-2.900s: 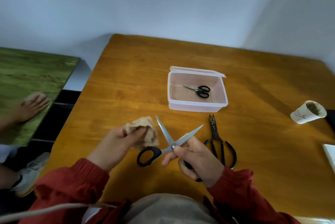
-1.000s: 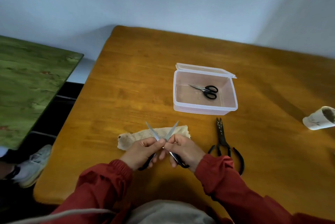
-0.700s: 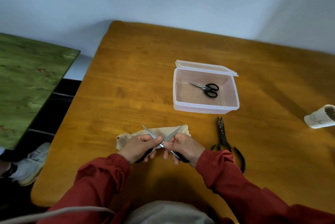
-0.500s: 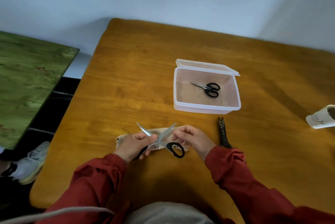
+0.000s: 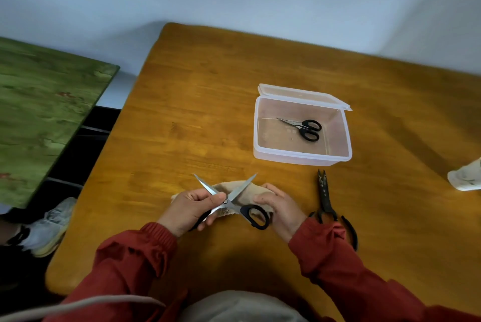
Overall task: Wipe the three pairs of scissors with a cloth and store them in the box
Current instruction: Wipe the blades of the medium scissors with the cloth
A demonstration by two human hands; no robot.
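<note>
nearest the camera, 2 red sleeves (image 5: pixel 135 256) reach forward over the near edge of an orange-brown wooden table (image 5: pixel 195 126). the left hand (image 5: pixel 191 208) has its fingers curled round 1 handle of the large scissors (image 5: pixel 226 201), hiding that handle, with the thumb laid along the blade just short of the pivot. these scissors are held low over the table with the 2 bright steel blades spread wide in an x, tips pointing away from the person. the free black handle loop sticks out toward the right hand (image 5: pixel 281 207). that hand has its fingers bent down and closed on the right end of the beige cloth (image 5: pixel 247 190), its thumb tip just beside the loop. the cloth lies crumpled on the table under the scissors, between the 2 hands.

just right of the right hand, flat on the table, lies a pair of dark shears (image 5: pixel 325 199) with dull, blackened blades together and thin bowed handles, tips pointing at the box.

further on stands the clear plastic box (image 5: pixel 299 157), its hinged lid tipped back. inside, on its floor, a pair of small scissors (image 5: pixel 303 127) with black loops lies closed, tips to the left.

a white paper cup (image 5: pixel 466 178) lies at the right edge. a shoe (image 5: pixel 44 228) and a green mottled surface (image 5: pixel 39 113) are off to the left.
</note>
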